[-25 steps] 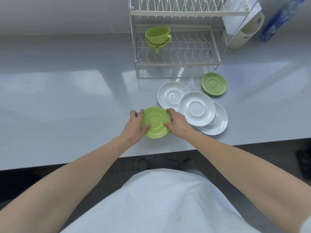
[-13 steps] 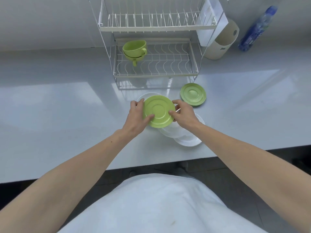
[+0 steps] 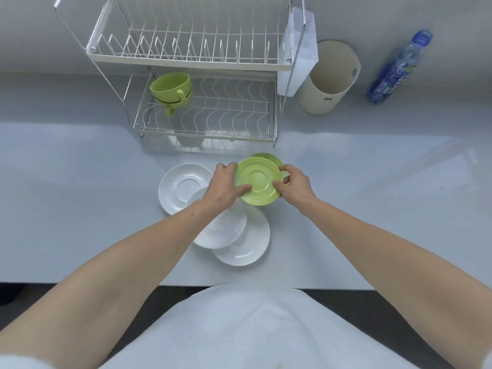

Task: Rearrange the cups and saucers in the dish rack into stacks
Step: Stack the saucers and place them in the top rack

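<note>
A: Green saucer (image 3: pixel 257 181) is now hovering over its twin (image 3: pixel 269 156), having crossed from the worktop (image 3: pixel 80 195) edge.

B: Both hands (image 3: pixel 226 186) (image 3: pixel 292 183) are pinching its rim; the green stack is forming.

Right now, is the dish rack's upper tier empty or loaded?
Empty: the upper tier shows only bare wire dividers. Two stacked green cups sit on the lower tier.

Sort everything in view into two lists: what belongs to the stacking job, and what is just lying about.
Job:
- held green saucer, between left hand and right hand
- second green saucer, mostly hidden beneath it
- three white saucers
- stacked green cups
- dish rack

Lying about:
- beige container
- water bottle
- white holder on the rack's side
</note>
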